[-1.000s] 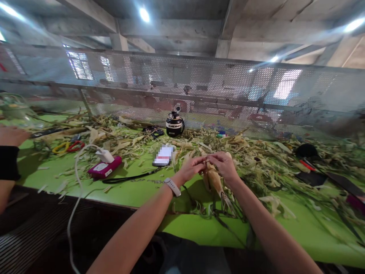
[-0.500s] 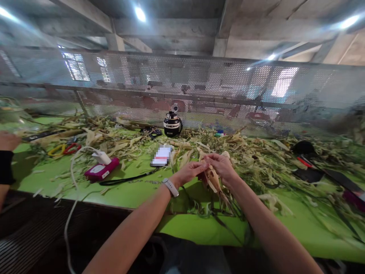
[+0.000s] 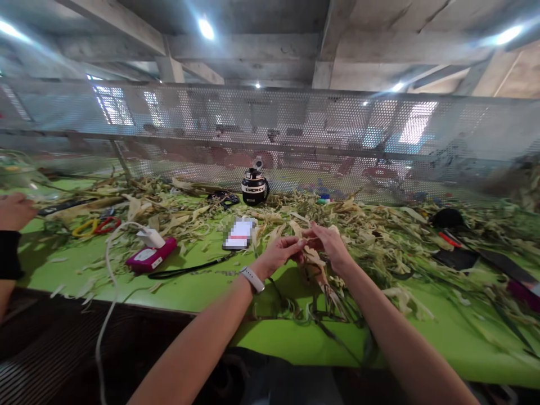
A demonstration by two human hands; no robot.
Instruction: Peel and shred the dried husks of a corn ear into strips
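Observation:
My left hand (image 3: 280,256), with a pale watch on its wrist, has its thumb and fingers pressed together at the upper end of a bundle of dry husks (image 3: 317,270). Just right of it, my right hand (image 3: 330,244) bends over the same bundle, its fingers close to the left fingertips; what they grip is too small to make out. The bundle's frayed lower end hangs toward the table's front edge. Loose husk strips (image 3: 371,230) lie behind and to the right of both hands.
On the green table (image 3: 189,292) are a phone (image 3: 238,233), a magenta power bank (image 3: 147,257) with a white cable, a black bottle (image 3: 254,188), and red-handled scissors (image 3: 107,225). Another person's hand (image 3: 17,211) is at the far left. A perforated screen (image 3: 287,129) stands behind.
The fingers of my right hand have lifted and spread slightly from my left fingertips. The other person's hand has shifted a little right. The view has tilted slightly.

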